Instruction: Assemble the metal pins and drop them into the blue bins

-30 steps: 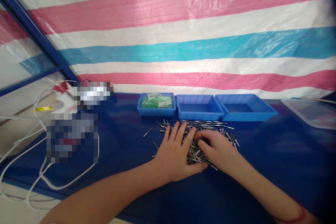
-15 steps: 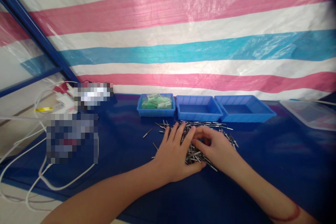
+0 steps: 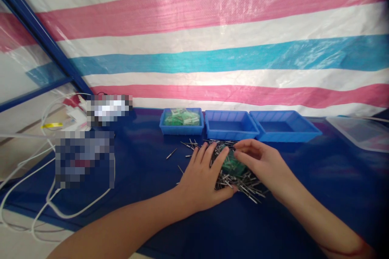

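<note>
A loose pile of metal blind rivets (image 3: 247, 188) lies on the blue tabletop. In its middle a green packet (image 3: 232, 162) shows, partly covered by rivets. My left hand (image 3: 200, 178) rests spread over the left side of the pile, its thumb stretched along the near edge. On the right side, my right hand (image 3: 261, 162) is curled with thumb and forefinger tips brought close together beside the packet. What those fingers hold, if anything, is hidden.
Behind the pile stand a blue bin (image 3: 181, 128) with green packets, a middle blue bin (image 3: 232, 132) and a right blue bin (image 3: 288, 135). White cables (image 3: 75, 212) loop at the left. A clear plastic lid or tray (image 3: 358, 133) sits far right.
My right hand has moved right, away from my left. The green packet now shows among the rivets, and rivets spread nearer the front right. My left hand stays in place.
</note>
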The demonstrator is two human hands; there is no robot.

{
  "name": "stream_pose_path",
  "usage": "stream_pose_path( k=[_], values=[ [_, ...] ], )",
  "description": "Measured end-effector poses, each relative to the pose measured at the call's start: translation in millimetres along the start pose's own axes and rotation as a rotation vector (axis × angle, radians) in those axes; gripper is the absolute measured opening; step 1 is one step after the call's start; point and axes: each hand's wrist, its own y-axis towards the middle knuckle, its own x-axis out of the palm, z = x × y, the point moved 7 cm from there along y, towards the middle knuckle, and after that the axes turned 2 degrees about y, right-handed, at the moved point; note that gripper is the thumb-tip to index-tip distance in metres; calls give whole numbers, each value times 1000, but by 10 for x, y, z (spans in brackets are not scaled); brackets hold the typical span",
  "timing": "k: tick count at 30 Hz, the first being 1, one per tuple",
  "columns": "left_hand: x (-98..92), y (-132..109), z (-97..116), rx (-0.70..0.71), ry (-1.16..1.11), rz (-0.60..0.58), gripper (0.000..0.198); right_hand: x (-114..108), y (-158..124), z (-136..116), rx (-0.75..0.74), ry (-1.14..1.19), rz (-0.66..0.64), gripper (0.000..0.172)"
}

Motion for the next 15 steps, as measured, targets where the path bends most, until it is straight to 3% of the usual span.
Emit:
stream_pose_path(
  k=[5, 11, 15],
  values=[
    [-26, 2, 12, 8, -24, 13, 77, -144, -101, -249, -245, -257, 163, 10],
    [-89, 30, 30, 26, -108, 1, 83, -147, -292, -638, -707, -561, 251, 13],
    [-176, 73, 30, 61, -213, 0, 83, -208, -305, -665, -768, -585, 307, 15]
  ],
)
